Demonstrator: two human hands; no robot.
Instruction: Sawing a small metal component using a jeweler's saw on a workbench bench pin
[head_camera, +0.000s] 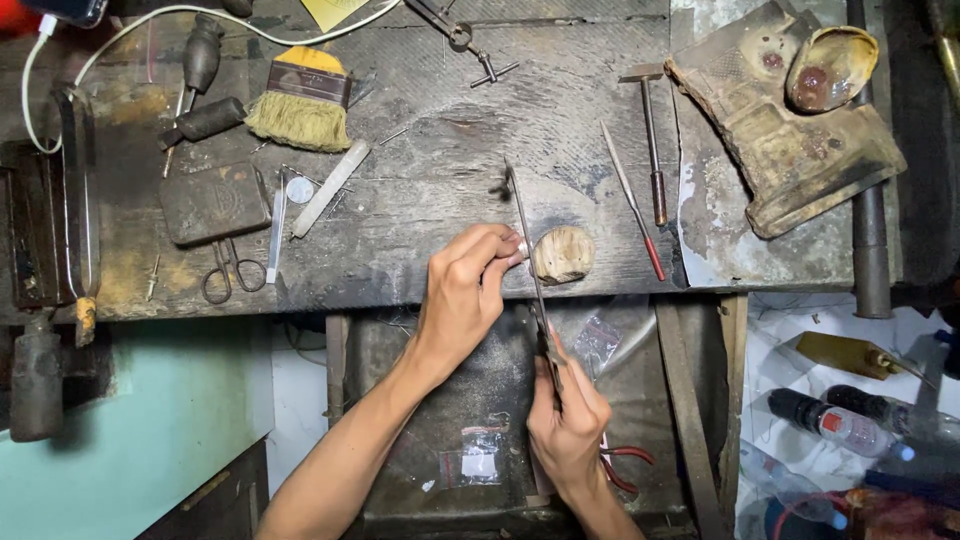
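My left hand (463, 290) is closed, its fingertips pinching a tiny piece against a worn wooden peg (563, 254) that juts from the front edge of the dark workbench (430, 190). The piece itself is too small to make out. My right hand (568, 425) grips the handle of a long thin metal file (525, 238). The file runs up and away from me, crossing just left of the peg, beside my left fingertips, with its tip over the bench top.
On the bench lie a yellow brush (302, 103), scissors (232, 270), a dark flat tin (214, 202), a small hammer (650, 130), a red-tipped needle file (633, 200) and a white cable (130, 35). A worn block with a shell (790, 110) sits at right. Below hang a tray with red-handled pliers (625, 465); bottles (835, 420) lie lower right.
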